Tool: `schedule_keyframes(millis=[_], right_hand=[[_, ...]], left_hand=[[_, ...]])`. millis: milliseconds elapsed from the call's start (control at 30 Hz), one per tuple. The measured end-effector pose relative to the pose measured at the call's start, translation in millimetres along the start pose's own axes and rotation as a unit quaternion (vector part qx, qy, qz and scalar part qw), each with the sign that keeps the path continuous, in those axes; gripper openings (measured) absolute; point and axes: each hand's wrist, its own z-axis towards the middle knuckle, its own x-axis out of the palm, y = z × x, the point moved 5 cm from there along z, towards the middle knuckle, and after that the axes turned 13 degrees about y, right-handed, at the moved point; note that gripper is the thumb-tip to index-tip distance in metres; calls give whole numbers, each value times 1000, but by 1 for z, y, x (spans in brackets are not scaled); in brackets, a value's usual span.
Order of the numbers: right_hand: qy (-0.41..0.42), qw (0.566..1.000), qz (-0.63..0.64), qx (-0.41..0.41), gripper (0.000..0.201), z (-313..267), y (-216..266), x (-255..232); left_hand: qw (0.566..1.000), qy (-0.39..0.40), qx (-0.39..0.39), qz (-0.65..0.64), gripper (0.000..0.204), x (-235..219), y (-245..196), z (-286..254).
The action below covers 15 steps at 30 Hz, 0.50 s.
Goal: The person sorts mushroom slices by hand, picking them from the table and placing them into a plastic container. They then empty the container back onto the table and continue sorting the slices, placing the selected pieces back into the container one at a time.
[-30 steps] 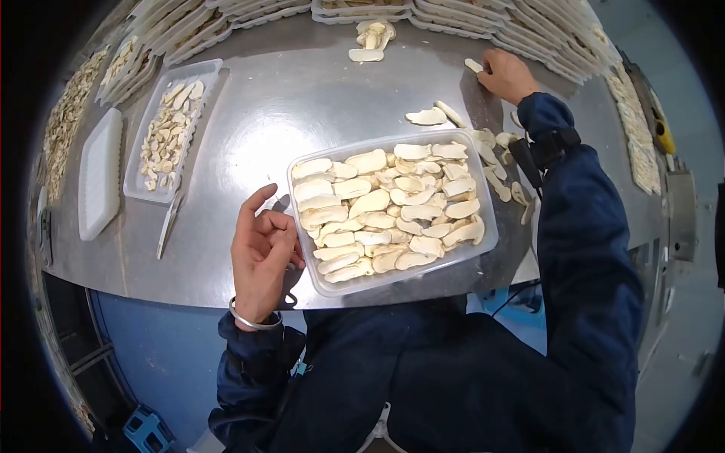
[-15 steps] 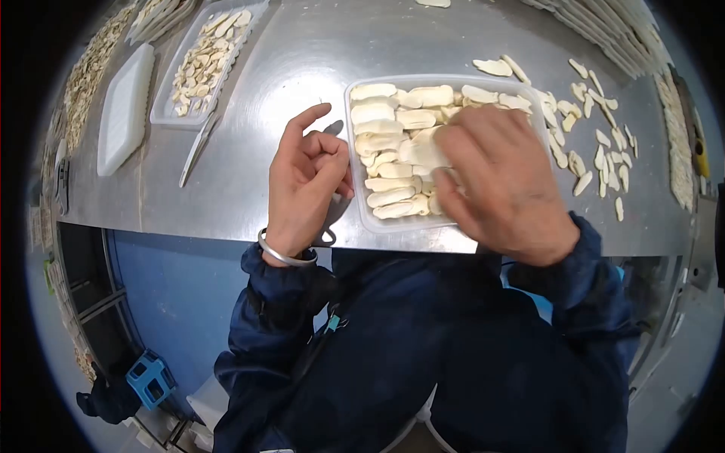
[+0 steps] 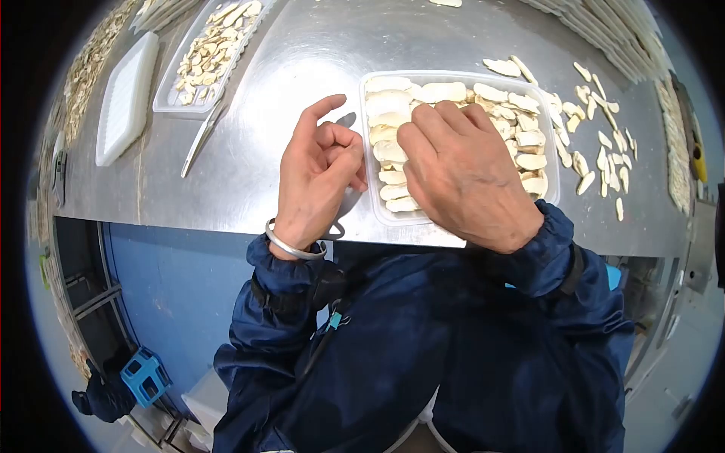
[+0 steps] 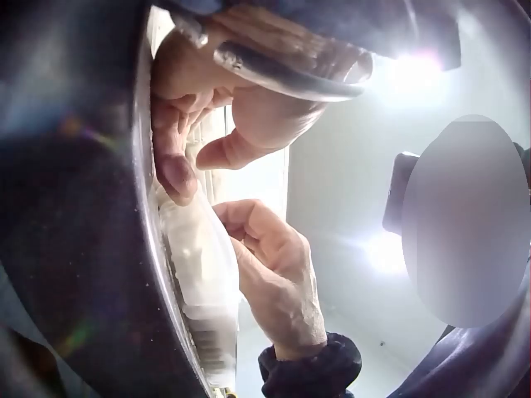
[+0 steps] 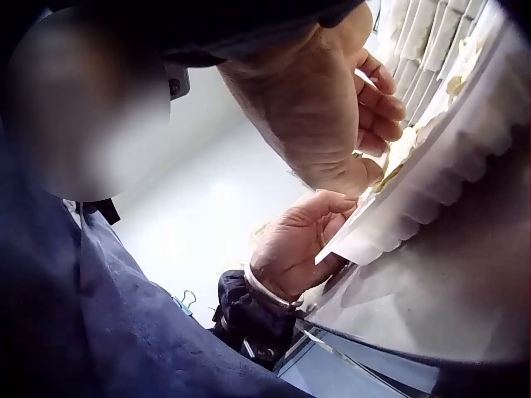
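A clear plastic tray (image 3: 553, 177) filled with rows of pale mushroom slices (image 3: 531, 161) sits near the table's front edge. Over its middle is my right hand (image 3: 464, 170), fingers bent down into the slices, fingertips hidden in the head view. The right wrist view shows thumb and fingers on either side of a mushroom slice (image 5: 404, 148), pinching it. My left hand (image 3: 321, 162) lies loosely curled at the tray's left side, forefinger extended and nothing held. A finger of it is right at the tray's wall (image 4: 199, 249) in the left wrist view.
Loose slices (image 3: 604, 162) are scattered right of the tray. At the left stand a second tray (image 3: 165, 104) of smaller slices, an overturned white tray (image 3: 124, 98) and a knife (image 3: 198, 147). Stacked trays (image 3: 604, 38) line the back right. A blue stool (image 3: 147, 377) is on the floor.
My right hand came from the table's far right, where it pinched a slice, to over the tray, then moved slightly left. The left hand keeps its place beside the tray. The head view shifted.
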Motion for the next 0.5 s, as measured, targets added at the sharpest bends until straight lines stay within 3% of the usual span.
schedule_keyframes(millis=[133,233,300,400,500], right_hand=[[28,999,30,35,22,-3,-8,-18],[-77,992,49,86,24,-27,-38,-59],[-155,980,-10,121,21,-56,-78,-77],[-159,955,-44,246,7,-114,-151,-101],[-87,919,-51,380,11,-173,-213,-104]], left_hand=[[1000,-7,-7,4,52,-2,0,-1],[999,-22,-13,20,53,-3,3,-1],[1000,-15,0,15,53,-5,5,-1],[1000,-6,4,10,52,-5,3,0],[999,-7,-11,40,53,-6,1,1]])
